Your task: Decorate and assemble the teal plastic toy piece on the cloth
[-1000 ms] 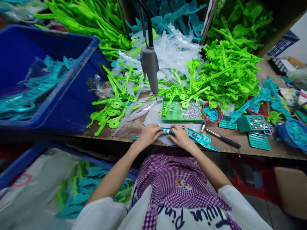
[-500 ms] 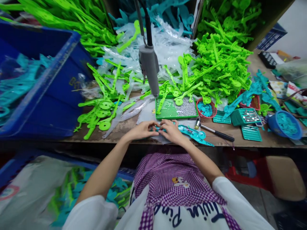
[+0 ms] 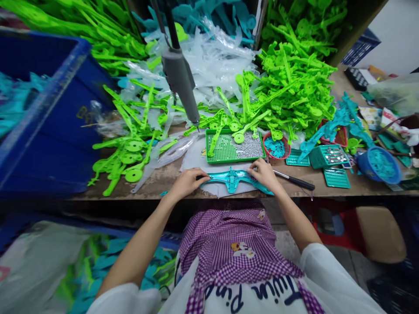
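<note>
A long teal plastic part (image 3: 233,179) lies flat on a white cloth (image 3: 196,159) at the bench's near edge. My left hand (image 3: 186,182) presses on its left end and my right hand (image 3: 264,173) holds down its right end. Just beyond the part sits a green tray (image 3: 229,150) of small screws. A grey electric screwdriver (image 3: 180,85) hangs on a cable above and to the left, its tip near the tray's left corner.
Heaps of green plastic parts (image 3: 291,91) and clear bags (image 3: 222,61) fill the bench's back. A blue crate (image 3: 49,131) stands at left. A small hammer (image 3: 293,179), a red basket (image 3: 277,148), teal trays (image 3: 330,157) and a blue bowl (image 3: 379,165) lie at right.
My hands were together at the middle of the teal part; they have spread to its two ends. The view has shifted, and the hanging screwdriver now leans further left.
</note>
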Tool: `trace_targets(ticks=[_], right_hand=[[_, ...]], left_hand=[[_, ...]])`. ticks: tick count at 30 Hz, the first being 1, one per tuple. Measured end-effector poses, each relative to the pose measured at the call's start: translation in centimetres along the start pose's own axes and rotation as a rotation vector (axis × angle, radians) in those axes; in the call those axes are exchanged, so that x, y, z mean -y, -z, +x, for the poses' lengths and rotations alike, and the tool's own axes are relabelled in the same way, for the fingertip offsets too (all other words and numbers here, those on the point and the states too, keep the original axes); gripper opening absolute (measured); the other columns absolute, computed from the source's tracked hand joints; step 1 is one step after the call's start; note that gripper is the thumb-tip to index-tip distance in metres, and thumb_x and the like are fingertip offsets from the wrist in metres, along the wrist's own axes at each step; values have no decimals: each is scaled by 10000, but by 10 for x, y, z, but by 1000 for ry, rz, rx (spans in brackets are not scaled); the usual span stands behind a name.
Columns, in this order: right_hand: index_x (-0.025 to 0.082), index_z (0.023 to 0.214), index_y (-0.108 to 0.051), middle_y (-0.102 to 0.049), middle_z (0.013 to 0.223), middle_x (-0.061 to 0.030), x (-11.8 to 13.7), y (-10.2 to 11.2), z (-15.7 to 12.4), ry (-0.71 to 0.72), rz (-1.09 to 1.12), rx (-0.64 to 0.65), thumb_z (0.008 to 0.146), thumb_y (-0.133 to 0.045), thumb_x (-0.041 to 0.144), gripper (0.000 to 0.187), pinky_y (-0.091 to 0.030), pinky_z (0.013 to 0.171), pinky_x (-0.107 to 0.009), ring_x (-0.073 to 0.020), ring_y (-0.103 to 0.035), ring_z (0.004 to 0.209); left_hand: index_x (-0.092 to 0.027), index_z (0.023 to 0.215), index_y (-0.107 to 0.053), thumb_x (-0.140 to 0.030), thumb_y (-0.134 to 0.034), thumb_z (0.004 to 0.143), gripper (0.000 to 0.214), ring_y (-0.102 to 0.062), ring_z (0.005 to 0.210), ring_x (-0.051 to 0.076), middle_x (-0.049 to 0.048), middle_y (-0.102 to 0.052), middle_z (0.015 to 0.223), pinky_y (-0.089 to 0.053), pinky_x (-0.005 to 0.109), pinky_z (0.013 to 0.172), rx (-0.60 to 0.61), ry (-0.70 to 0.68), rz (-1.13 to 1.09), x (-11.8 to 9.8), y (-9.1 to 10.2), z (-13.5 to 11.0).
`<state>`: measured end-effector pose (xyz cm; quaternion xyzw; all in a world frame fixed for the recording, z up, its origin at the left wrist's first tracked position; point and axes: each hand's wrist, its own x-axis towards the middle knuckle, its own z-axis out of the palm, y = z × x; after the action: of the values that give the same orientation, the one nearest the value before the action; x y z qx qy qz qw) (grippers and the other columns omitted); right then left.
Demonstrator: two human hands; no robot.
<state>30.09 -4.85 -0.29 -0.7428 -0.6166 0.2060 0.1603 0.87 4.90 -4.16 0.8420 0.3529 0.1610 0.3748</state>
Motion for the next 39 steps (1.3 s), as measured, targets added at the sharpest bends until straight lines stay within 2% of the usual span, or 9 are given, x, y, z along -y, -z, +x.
trace_targets(ticks=[5,8,12,15,17,20,22,25,39], right_hand=[[182,756,-622,-614,754,2,9,22,-2,-64,366,66,846,-617,415,250,-386,646,-267,-145,-543,698],[183,813,-631,-613,752,4,18,20,6,18,478,119,852,-600,455,277,-399,636,-264,-146,-543,699],[176,806,-637,-637,903,-60,24,4,19,73,149,13,875,-593,327,172,-407,785,-328,-200,-574,852],[166,1013,-646,-623,1109,-131,30,-5,11,26,-67,-174,932,-520,301,202,-363,884,-397,-272,-557,1044],[183,1154,-618,-592,1215,-141,42,-14,1,124,-62,-238,972,-467,335,281,-336,928,-401,-277,-516,1152],[220,1172,-632,-593,1240,-109,70,-38,-8,333,-9,-128,991,-451,378,301,-310,950,-375,-238,-508,1166],[219,1122,-658,-610,1211,-98,84,-57,-5,333,-2,-25,987,-473,374,277,-308,926,-376,-230,-522,1127],[216,1056,-677,-629,1159,-93,90,-76,4,250,-17,32,983,-490,336,233,-297,895,-390,-237,-524,1094],[207,935,-671,-618,1103,-83,78,-83,9,245,-38,36,963,-506,303,193,-286,913,-427,-241,-518,1073]], left_hand=[[-208,840,-733,-456,-557,878,307,-641,762,188,47,-732,827,-484,301,762,-5,4,20,1,-1,2],[-204,826,-724,-456,-549,880,311,-632,736,183,46,-721,806,-492,303,756,-7,-18,24,0,-1,1],[-203,816,-705,-418,-533,893,285,-627,745,182,48,-708,815,-495,310,778,-99,-40,97,-3,6,-8],[-204,804,-693,-394,-532,897,266,-626,747,178,47,-696,805,-491,303,773,-175,-44,135,-2,11,-16],[-204,802,-690,-398,-540,896,263,-624,744,176,45,-691,796,-489,299,765,-185,-51,128,-2,12,-17],[-196,824,-689,-398,-530,909,271,-623,764,175,46,-693,815,-488,302,775,-174,-76,85,-3,8,-12],[-188,842,-688,-392,-526,917,271,-623,768,172,46,-692,818,-489,301,771,-156,-94,48,-4,5,-8],[-182,848,-684,-388,-533,919,265,-624,771,172,45,-690,812,-492,303,769,-140,-103,29,-2,0,-6],[-195,877,-688,-341,-559,912,198,-634,802,180,38,-668,825,-502,318,795,-97,-98,116,8,-10,-5]])
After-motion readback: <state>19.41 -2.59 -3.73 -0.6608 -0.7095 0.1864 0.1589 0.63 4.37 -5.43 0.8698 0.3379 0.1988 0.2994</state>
